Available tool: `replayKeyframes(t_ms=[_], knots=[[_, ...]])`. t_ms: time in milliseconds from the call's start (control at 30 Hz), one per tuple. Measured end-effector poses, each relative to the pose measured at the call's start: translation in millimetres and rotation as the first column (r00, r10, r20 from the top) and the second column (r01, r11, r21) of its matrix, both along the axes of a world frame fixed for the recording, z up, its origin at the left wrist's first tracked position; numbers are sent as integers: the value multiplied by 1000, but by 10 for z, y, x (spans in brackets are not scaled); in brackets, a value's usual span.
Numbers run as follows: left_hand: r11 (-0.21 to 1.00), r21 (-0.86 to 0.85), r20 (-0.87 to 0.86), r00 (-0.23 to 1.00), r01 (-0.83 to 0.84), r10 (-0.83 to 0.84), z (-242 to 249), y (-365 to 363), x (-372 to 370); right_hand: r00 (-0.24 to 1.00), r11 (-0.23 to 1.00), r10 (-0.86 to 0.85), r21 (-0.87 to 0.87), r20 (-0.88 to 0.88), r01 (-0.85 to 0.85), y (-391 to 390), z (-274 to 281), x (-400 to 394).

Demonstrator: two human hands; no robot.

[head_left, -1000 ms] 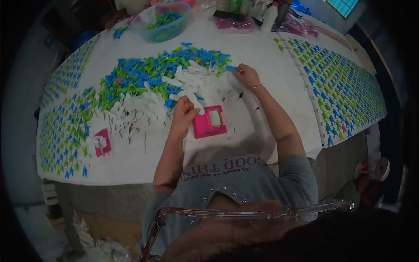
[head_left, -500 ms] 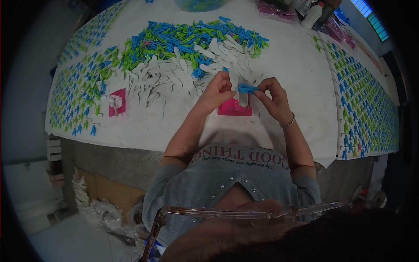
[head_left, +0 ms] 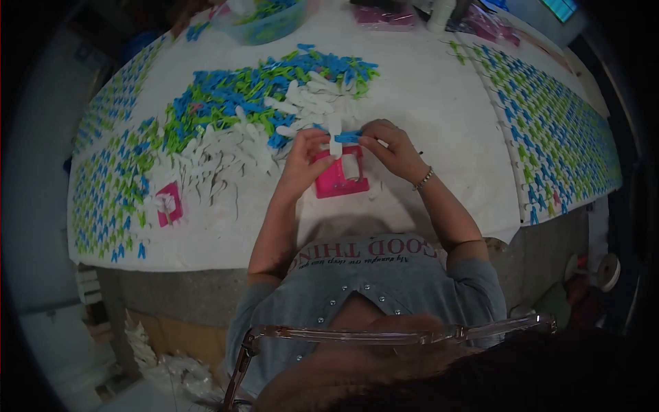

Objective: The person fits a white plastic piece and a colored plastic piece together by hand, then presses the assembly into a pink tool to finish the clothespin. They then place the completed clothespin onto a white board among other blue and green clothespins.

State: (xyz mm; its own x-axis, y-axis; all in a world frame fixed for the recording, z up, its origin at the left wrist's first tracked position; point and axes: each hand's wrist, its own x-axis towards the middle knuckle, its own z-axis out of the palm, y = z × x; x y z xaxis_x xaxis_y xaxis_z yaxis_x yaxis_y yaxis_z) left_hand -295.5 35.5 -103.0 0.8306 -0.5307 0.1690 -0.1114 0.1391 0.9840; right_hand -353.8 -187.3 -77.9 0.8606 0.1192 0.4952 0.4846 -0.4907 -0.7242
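Over a pink box (head_left: 331, 187) with a white insert, both my hands are raised close together. My right hand (head_left: 391, 147) pinches one end of a blue clothespin (head_left: 348, 138), which lies sideways. Its other end meets a flat white strip (head_left: 336, 145) standing upright in view. Curled at that strip's left side, my left hand (head_left: 304, 163) grips it between thumb and fingers. Just behind is a loose pile of white strips (head_left: 312, 99) with thin tails. Blue and green clothespins (head_left: 237, 86) are heaped beyond them.
A second pink box (head_left: 169, 206) with white pieces lies to the left. Rows of clothespins cover the table's left side (head_left: 103, 206) and a right-hand panel (head_left: 556, 130). At the back stand a clear tub (head_left: 264, 31) of clothespins, pink plastic packs (head_left: 384, 17) and a bottle (head_left: 440, 15).
The camera view has shifted, so the table and hands appear further left. The blue clothespin has stayed in my right hand, and the strip now stands upright at its end.
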Motion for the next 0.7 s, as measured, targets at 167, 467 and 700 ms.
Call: replayKeyframes(t_ms=[167, 467, 700], knots=[[792, 225, 412, 792, -568, 452, -230, 367, 330, 891, 891, -439, 76, -112, 448, -1008, -185, 523], [516, 276, 654, 552, -811, 517, -671, 593, 329, 620, 383, -343, 498, -706, 778, -2592, -761, 1613], [597, 228, 606, 592, -769, 531, -761, 615, 415, 546, 185, -393, 518, -740, 835, -3002, -737, 2185]])
